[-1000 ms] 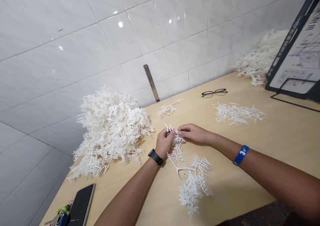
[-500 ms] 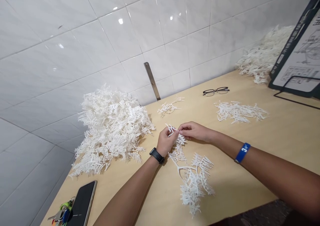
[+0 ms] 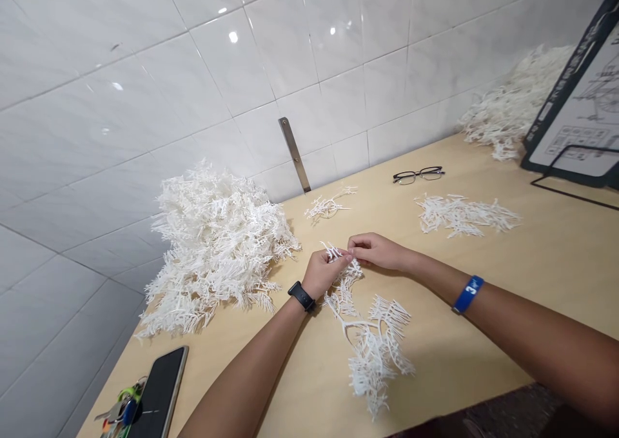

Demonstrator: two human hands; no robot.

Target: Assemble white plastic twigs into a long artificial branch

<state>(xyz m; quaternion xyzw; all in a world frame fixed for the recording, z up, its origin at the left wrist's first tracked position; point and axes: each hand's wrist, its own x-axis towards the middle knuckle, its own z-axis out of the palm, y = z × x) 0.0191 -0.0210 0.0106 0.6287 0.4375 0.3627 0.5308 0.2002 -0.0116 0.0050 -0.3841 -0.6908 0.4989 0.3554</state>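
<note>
My left hand (image 3: 323,271), with a black watch on its wrist, is closed on a white plastic branch (image 3: 344,295) that has many fine twigs. My right hand (image 3: 374,251) meets the left thumb, its fingertips pinched at the branch's upper twigs; the exact bit between them is hidden. Twigs stick up behind my left fingers, and the rest of the branch hangs below the hands. Closer to me a forked white branch piece (image 3: 377,354) lies on the table; whether it joins the held one I cannot tell.
A big heap of white branches (image 3: 217,244) stands at left. Loose twigs (image 3: 464,215) lie at right, with a few more (image 3: 329,207) behind my hands. Glasses (image 3: 418,175), a phone (image 3: 159,393), keys (image 3: 118,412), a dark-framed board (image 3: 580,115) and another white pile (image 3: 517,99) surround the work.
My hands have shifted very slightly, the left thumb reaching a little further right toward the right fingertips. The piles and other objects stay where they were.
</note>
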